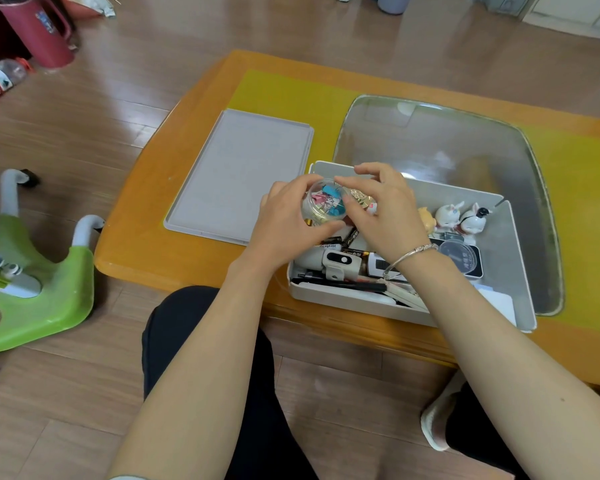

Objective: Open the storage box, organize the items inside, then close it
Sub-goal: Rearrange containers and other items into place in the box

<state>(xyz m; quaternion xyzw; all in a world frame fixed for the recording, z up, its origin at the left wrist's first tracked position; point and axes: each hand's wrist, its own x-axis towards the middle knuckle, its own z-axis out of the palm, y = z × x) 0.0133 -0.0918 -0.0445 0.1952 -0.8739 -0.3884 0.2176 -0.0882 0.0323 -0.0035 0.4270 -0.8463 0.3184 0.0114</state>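
1. Head view, the hands: the left hand (pixel 288 220) curls round a small clear jar of coloured clips (pixel 323 203), thumb beneath and fingers over the far side. The right hand (pixel 383 209) pinches at the jar's top rim with its fingertips; whether a cap is on it I cannot tell.
2. Head view, the task's thing: the storage box (pixel 520 258) sits open at the near edge of the table (pixel 146 216). Its long axis runs left to right, and the jar hangs just above its far-left corner.
3. Head view, the lid (pixel 236 174): it lies flat on the table just left of the box, nearer the left hand.
4. Head view, room inside: batteries (pixel 352 237), a white device (pixel 336 263) and pens (pixel 343 285) crowd the near-left part. Small figurines (pixel 461 216) stand in a row along the far wall to the right.
5. Judgement: the jar probably goes back down into the corner below it, a short drop. The batteries beneath could tip it.
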